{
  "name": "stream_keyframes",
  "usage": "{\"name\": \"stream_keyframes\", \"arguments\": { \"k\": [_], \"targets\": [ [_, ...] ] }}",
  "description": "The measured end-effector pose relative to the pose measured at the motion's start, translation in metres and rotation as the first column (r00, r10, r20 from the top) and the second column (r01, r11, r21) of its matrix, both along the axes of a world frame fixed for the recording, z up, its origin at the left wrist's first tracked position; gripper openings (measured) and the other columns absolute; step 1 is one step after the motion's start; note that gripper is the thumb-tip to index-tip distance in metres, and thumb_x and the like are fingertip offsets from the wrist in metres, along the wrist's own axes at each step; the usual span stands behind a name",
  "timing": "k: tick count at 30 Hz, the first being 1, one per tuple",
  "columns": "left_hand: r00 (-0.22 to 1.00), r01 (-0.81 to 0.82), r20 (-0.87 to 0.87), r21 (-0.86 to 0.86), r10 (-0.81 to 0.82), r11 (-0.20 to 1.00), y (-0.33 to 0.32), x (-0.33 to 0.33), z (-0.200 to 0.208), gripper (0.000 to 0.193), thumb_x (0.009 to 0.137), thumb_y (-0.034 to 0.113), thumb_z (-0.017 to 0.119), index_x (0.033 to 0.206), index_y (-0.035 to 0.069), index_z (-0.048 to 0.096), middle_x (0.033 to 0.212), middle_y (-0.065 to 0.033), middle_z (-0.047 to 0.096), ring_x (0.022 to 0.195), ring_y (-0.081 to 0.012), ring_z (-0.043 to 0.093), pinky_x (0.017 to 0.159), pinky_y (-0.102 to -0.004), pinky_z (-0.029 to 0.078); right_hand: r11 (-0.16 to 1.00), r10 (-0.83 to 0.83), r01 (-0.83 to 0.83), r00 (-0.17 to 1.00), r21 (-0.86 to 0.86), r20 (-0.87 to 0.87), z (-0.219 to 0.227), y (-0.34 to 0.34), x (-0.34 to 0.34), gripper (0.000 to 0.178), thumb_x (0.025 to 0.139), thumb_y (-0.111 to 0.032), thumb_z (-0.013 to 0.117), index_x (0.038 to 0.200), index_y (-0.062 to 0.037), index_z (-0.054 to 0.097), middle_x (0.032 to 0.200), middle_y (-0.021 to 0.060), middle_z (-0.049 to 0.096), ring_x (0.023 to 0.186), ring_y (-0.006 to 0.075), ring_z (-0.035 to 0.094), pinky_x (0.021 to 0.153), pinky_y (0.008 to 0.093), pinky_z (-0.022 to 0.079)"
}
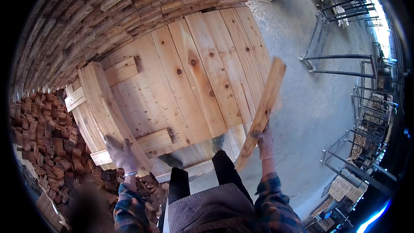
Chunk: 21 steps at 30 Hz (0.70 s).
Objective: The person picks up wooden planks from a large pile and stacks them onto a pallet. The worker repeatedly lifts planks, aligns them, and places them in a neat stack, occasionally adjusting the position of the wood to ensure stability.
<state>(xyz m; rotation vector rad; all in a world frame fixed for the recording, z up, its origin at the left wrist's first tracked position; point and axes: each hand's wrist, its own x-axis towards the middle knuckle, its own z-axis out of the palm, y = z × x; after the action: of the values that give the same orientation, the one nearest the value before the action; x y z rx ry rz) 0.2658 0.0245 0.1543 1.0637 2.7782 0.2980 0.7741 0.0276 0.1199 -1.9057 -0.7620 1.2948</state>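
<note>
Our gloved left hand presses flat, fingers spread, on the near edge of the big pale pallet of wooden boards, likely to keep it steady. Our gloved right hand is wrapped tight around a long light wooden plank, held tilted up beside the pallet, over the grey concrete floor.
</note>
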Motion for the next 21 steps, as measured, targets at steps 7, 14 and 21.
{"name": "stream_keyframes", "arguments": {
  "k": [7, 14, 21],
  "targets": [
    [1.000, 0.014, -0.022, -0.004, -0.015, 1.000, -0.010, -0.018, -0.017, 0.082, 0.080, 0.034, 0.072, 0.148, 0.012, 0.032, 0.143, -0.0177, 0.042, 0.128, -0.0364, 0.045, 0.104, -0.0426, 0.038, 0.969, -0.246, 0.217, 0.893, -0.119, -0.376, -0.033, -0.022, -0.035, 0.096, 0.060, 0.009, 0.068, 0.146, -0.0092, 0.029, 0.111, 0.0054, 0.052, 0.089, 0.0146, 0.055, 0.074, 0.0283, 0.052],
    [0.994, 0.103, -0.043, 0.052, -0.101, 0.993, -0.004, -0.009, -0.015, 0.082, 0.082, 0.038, 0.071, 0.148, 0.010, 0.032, 0.143, -0.0189, 0.042, 0.125, -0.0376, 0.048, 0.103, -0.0414, 0.039, 0.991, 0.127, -0.128, 0.991, 0.025, 0.031, -0.011, -0.011, -0.015, 0.112, 0.053, 0.003, 0.073, 0.150, -0.0005, 0.018, 0.143, 0.0165, 0.042, 0.126, 0.0266, 0.046, 0.096, 0.0321, 0.046],
    [0.990, 0.096, -0.102, 0.022, -0.093, 0.995, -0.005, -0.003, -0.008, 0.080, 0.081, 0.028, 0.073, 0.147, 0.010, 0.033, 0.142, -0.0182, 0.043, 0.126, -0.0387, 0.046, 0.102, -0.0428, 0.039, 0.987, 0.139, -0.157, 0.951, -0.043, -0.276, 0.000, -0.007, -0.001, 0.113, 0.052, 0.006, 0.072, 0.150, 0.0040, 0.016, 0.148, 0.0186, 0.038, 0.133, 0.0247, 0.040, 0.105, 0.0307, 0.038]
  ]
}}
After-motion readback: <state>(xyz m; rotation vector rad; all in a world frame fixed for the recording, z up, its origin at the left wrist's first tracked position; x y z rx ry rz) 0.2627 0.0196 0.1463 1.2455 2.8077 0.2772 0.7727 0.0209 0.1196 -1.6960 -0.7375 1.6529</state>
